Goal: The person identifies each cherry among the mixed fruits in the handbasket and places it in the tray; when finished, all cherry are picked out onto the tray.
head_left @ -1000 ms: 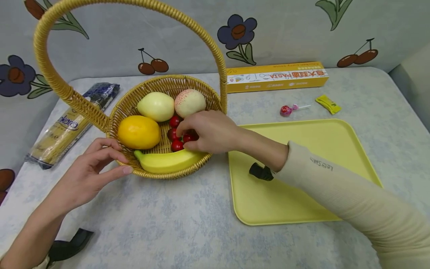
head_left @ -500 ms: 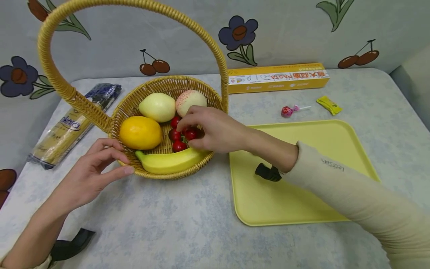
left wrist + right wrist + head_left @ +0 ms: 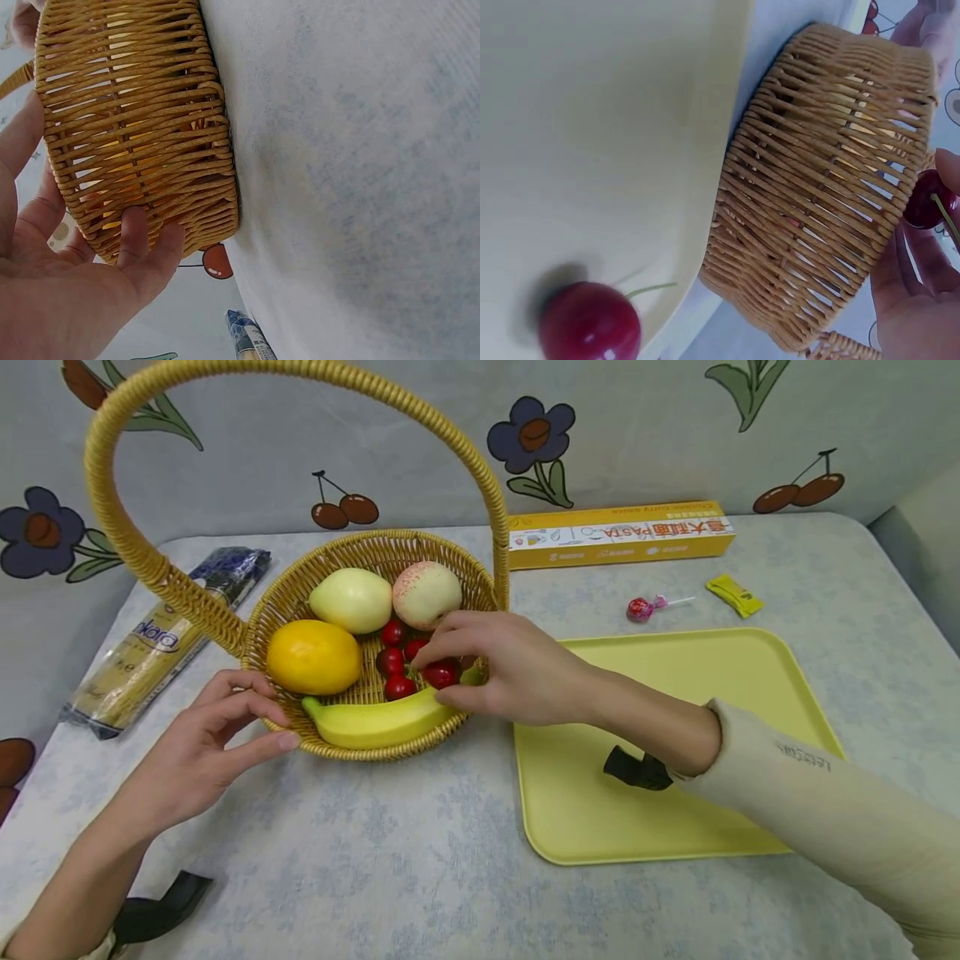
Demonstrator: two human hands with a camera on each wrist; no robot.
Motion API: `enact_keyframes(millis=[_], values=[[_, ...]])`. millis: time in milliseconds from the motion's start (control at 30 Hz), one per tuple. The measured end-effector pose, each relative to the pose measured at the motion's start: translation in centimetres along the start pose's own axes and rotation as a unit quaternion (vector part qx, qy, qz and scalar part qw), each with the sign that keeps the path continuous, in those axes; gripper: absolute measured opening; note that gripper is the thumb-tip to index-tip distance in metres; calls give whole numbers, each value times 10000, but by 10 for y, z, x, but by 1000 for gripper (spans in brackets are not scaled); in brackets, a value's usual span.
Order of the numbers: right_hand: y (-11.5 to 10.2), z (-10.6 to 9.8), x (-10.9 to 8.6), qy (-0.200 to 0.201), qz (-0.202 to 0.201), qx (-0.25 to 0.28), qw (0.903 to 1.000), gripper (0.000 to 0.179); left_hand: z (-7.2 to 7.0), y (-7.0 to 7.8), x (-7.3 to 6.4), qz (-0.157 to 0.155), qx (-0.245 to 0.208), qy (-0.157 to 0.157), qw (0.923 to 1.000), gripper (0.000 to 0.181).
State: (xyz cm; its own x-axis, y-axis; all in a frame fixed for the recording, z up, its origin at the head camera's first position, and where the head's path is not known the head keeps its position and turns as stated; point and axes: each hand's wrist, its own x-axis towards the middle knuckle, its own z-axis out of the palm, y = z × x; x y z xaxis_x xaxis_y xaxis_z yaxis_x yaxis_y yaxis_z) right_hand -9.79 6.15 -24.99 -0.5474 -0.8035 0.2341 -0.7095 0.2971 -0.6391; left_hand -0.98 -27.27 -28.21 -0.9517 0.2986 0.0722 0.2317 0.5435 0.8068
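Observation:
A wicker basket (image 3: 360, 539) with a tall handle holds a mango (image 3: 313, 657), a pale yellow pear-like fruit (image 3: 351, 600), a peach (image 3: 427, 595), a banana (image 3: 378, 722) and several cherries (image 3: 390, 662). My right hand (image 3: 517, 664) pinches one dark red cherry (image 3: 442, 673) between thumb and fingers, over the basket's right rim. Its green stem shows in the right wrist view, where the held cherry (image 3: 930, 199) is beside the rim. My left hand (image 3: 202, 743) grips the near left rim; in the left wrist view its fingers touch the woven wall (image 3: 135, 127).
Right of the basket lies a yellow tray (image 3: 570, 827), partly under my right forearm. The right wrist view shows another cherry (image 3: 590, 322) on it. Behind are a pasta box (image 3: 618, 535), a lollipop (image 3: 641, 608) and a yellow wrapped candy (image 3: 735, 595). A spaghetti pack (image 3: 150, 647) lies left.
My right hand has moved right and slightly toward me, drawing a cherry from the group to the basket's right rim. My left hand has stayed on the rim.

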Motion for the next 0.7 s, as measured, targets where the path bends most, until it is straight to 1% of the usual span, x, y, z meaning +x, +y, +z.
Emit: enact_keyframes(millis=[167, 267, 367, 500, 600, 700], values=[[-3, -5, -20, 331, 0, 193, 9993, 32, 0, 0, -1, 17, 2, 3, 10000, 15], [-3, -11, -33, 373, 81, 242, 9990, 30, 0, 0, -1, 9, 1, 14, 10000, 15], [-1, -17, -48, 320, 249, 229, 9989, 27, 0, 0, -1, 1, -2, 11, 10000, 15], [7, -24, -69, 187, 627, -11, 9979, 24, 1, 0, -1, -19, 23, 5, 10000, 15], [13, -29, -84, 50, 936, -193, 9954, 26, 0, 0, -1, -27, 37, 10, 10000, 15], [18, -35, -97, -8, 1127, -386, 9929, 29, 0, 1, 0, -18, 17, 5, 10000, 15]])
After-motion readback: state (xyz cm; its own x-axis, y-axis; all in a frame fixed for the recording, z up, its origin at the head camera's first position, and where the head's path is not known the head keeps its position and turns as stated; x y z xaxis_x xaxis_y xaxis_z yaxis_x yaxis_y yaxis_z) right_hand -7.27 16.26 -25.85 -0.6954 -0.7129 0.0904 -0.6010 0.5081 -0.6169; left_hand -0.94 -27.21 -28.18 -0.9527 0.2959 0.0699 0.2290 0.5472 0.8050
